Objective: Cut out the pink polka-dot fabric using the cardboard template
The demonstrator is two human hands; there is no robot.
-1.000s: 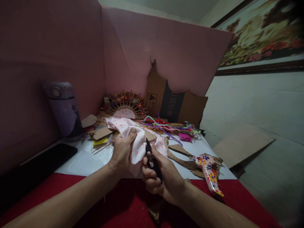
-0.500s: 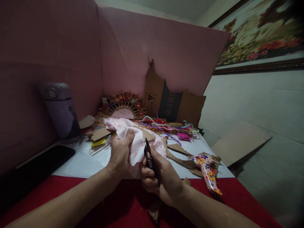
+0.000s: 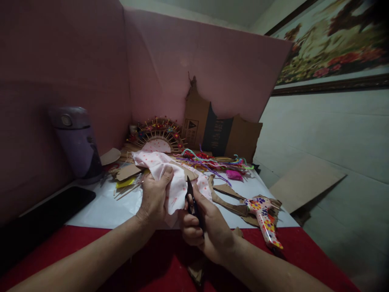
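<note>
My left hand (image 3: 153, 194) grips a pale pink dotted cloth (image 3: 176, 188), with the thumb pressed on top of its folds. Black thread snips (image 3: 193, 205) are held in my right hand (image 3: 206, 227), their blades pointing up against the cloth's edge. The blades look closed or nearly so. A piece of brown cardboard (image 3: 191, 174) shows within the cloth, just past the blade tips. Part of the cloth lies over the things behind my left hand, and its lower edge hangs between both hands.
A purple bottle (image 3: 79, 146) and a black phone (image 3: 77, 198) are on the left. Behind lie a stick fan (image 3: 156, 134), colourful pipe cleaners (image 3: 212, 160) and torn cardboard (image 3: 223, 134). At right, a flower-patterned glue gun (image 3: 264, 219) rests on cardboard scraps near a pink packet (image 3: 234, 175).
The snips' blades have come closer together at the cloth's edge. My left hand keeps its hold on the cloth, and the rest stays in place.
</note>
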